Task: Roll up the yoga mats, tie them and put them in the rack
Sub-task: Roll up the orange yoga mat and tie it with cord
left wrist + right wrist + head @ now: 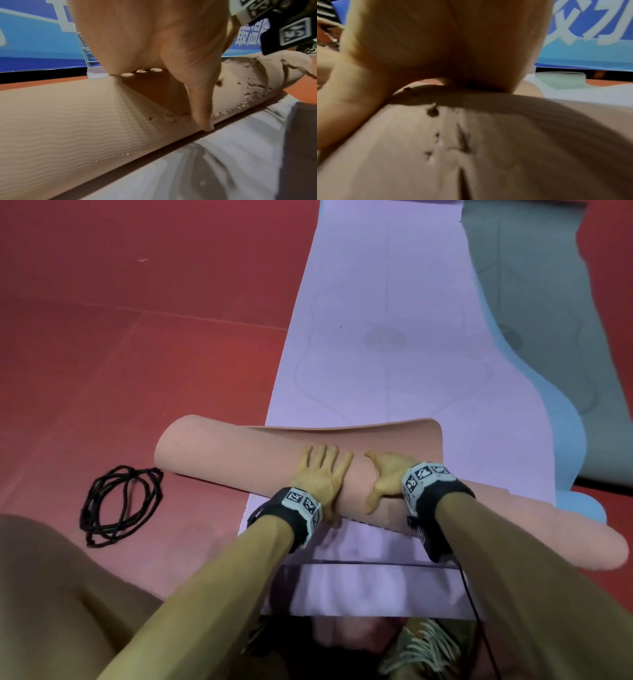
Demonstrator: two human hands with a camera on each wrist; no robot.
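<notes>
Black cord (pixel 120 505) only overhead.

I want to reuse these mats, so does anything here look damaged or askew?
Yes. The peach mat roll is chipped and torn along its surface near the right end, where bits are flaking off. It also lies at a slant across the lilac mat, under the left hand and right hand.
</notes>
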